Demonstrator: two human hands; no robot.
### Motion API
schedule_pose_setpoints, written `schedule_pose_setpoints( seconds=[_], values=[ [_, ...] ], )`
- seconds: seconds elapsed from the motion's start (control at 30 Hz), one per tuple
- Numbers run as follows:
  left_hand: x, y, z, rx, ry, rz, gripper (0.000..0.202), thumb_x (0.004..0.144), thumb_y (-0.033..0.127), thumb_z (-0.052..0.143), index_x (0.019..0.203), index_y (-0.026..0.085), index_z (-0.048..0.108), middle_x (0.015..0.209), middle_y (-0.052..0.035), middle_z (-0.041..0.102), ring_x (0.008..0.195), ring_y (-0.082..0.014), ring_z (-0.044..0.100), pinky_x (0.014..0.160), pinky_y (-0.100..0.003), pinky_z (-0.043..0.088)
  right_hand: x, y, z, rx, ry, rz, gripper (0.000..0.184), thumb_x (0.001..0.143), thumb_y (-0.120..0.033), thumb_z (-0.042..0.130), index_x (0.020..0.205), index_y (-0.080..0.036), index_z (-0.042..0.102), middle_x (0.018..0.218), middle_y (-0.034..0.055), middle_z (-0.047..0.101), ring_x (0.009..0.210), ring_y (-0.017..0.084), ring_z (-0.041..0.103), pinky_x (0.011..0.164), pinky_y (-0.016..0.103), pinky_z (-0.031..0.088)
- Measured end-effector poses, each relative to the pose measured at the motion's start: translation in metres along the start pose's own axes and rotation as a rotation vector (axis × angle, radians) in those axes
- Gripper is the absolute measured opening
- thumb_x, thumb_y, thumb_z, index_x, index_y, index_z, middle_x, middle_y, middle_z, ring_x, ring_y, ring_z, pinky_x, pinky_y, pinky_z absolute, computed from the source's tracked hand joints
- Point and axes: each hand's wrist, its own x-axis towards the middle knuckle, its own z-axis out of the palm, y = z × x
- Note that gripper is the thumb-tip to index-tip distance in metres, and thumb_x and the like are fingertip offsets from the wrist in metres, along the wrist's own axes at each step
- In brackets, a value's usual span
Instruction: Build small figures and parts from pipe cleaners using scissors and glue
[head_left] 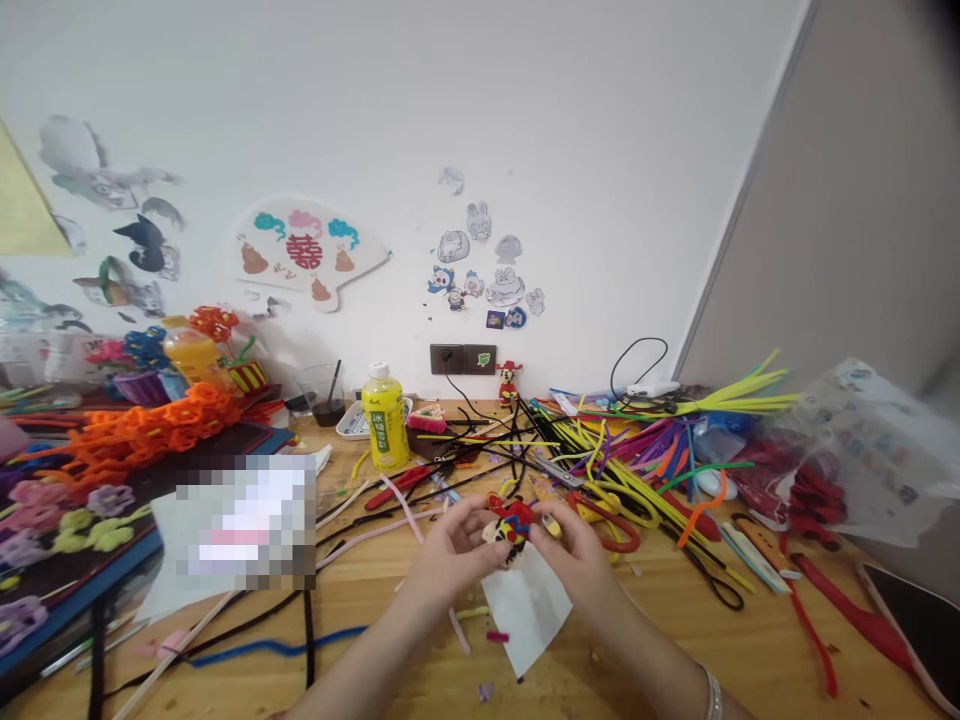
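A small figure in red, yellow, black and blue, seemingly made of pipe cleaners, is held between both hands above the table. My left hand pinches its left side with thumb and fingers. On the other side, my right hand has its fingers closed on the figure's right edge. A white sheet of paper lies on the wood beneath the hands. Against the wall stands a similar red-hatted figure. The fingers hide part of the held figure.
Heaps of pipe cleaners spread across the back and right. A yellow drink bottle and a cup of dark liquid stand behind. Orange pipe-cleaner flowers lie left; a phone-like device rests at the right edge, near a plastic bag.
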Motion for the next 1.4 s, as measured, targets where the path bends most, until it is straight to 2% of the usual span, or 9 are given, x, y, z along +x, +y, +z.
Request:
schedule_pose_setpoints(
  seconds=[0.13,0.27,0.4,0.53,0.77,0.93,1.1,1.27,1.4],
  values=[
    [0.001,-0.004,0.000,0.006,0.000,0.006,0.048,0.045,0.017,0.080,0.087,0.018,0.056,0.085,-0.0037,0.065,0.076,-0.0191,0.061,0.061,-0.030,0.051,0.000,-0.001,-0.002,0.009,-0.005,-0.019,0.021,0.077,-0.037,0.050,0.083,-0.018,0.058,0.081,0.0047,0.061,0.077,0.019,0.055,0.065,0.027,0.045],
    [0.000,0.001,0.002,0.031,0.021,0.040,0.046,0.043,0.018,0.081,0.083,0.018,0.058,0.082,-0.0031,0.065,0.077,-0.0178,0.060,0.065,-0.028,0.050,0.001,0.002,-0.001,-0.009,-0.001,-0.025,0.027,0.078,-0.042,0.049,0.082,-0.017,0.059,0.079,0.0048,0.062,0.074,0.019,0.055,0.063,0.027,0.044],
    [-0.006,0.011,0.008,0.151,0.028,0.021,0.034,0.049,0.031,0.077,0.075,0.016,0.061,0.073,-0.0023,0.064,0.068,-0.0150,0.058,0.058,-0.024,0.048,0.002,0.007,-0.001,-0.056,0.002,-0.021,0.032,0.079,-0.046,0.047,0.084,-0.017,0.058,0.080,0.0049,0.061,0.074,0.019,0.054,0.063,0.027,0.043],
    [-0.009,0.016,0.012,0.248,0.105,0.009,0.034,0.051,0.042,0.074,0.069,0.016,0.061,0.060,0.0015,0.059,0.056,-0.0119,0.054,0.053,-0.023,0.046,0.002,0.009,-0.001,-0.056,-0.006,-0.007,0.035,0.078,-0.049,0.047,0.083,-0.016,0.058,0.078,0.0053,0.061,0.075,0.020,0.055,0.064,0.027,0.043],
    [-0.008,0.013,0.010,0.228,0.108,-0.014,0.037,0.059,0.050,0.065,0.072,0.016,0.064,0.065,-0.0008,0.062,0.060,-0.0145,0.056,0.057,-0.026,0.049,0.003,0.010,0.001,-0.053,-0.008,-0.014,0.035,0.078,-0.050,0.047,0.080,-0.017,0.058,0.077,0.0050,0.062,0.075,0.020,0.056,0.067,0.029,0.044],
    [-0.007,0.014,0.009,0.189,0.123,-0.032,0.035,0.060,0.047,0.066,0.074,0.015,0.064,0.068,-0.0023,0.065,0.064,-0.0164,0.058,0.057,-0.026,0.049,0.003,0.011,0.002,-0.015,-0.014,0.008,0.033,0.077,-0.049,0.049,0.080,-0.017,0.058,0.077,0.0034,0.061,0.074,0.019,0.056,0.067,0.029,0.044],
    [-0.006,0.006,0.008,0.128,0.053,-0.054,0.033,0.064,0.043,0.065,0.082,0.015,0.064,0.081,-0.0064,0.068,0.073,-0.0193,0.061,0.062,-0.029,0.050,0.004,0.015,0.003,0.037,0.022,0.028,0.031,0.076,-0.047,0.051,0.080,-0.017,0.055,0.077,0.0037,0.059,0.075,0.019,0.055,0.070,0.029,0.043],
    [-0.003,-0.009,0.009,0.126,-0.032,-0.015,0.045,0.046,0.024,0.080,0.087,0.017,0.065,0.101,-0.0083,0.066,0.098,-0.0247,0.056,0.080,-0.031,0.047,0.006,0.008,0.002,0.069,0.027,0.051,0.034,0.073,-0.051,0.053,0.078,-0.017,0.053,0.072,0.0021,0.056,0.069,0.017,0.053,0.064,0.027,0.043],
    [-0.001,-0.008,0.005,0.097,0.045,-0.054,0.040,0.054,0.027,0.076,0.090,0.016,0.061,0.090,-0.0063,0.067,0.080,-0.0203,0.062,0.070,-0.033,0.051,0.006,-0.002,-0.003,0.086,0.024,0.063,0.038,0.075,-0.054,0.047,0.083,-0.018,0.054,0.069,0.0009,0.054,0.064,0.015,0.051,0.057,0.025,0.041]
  ],
)
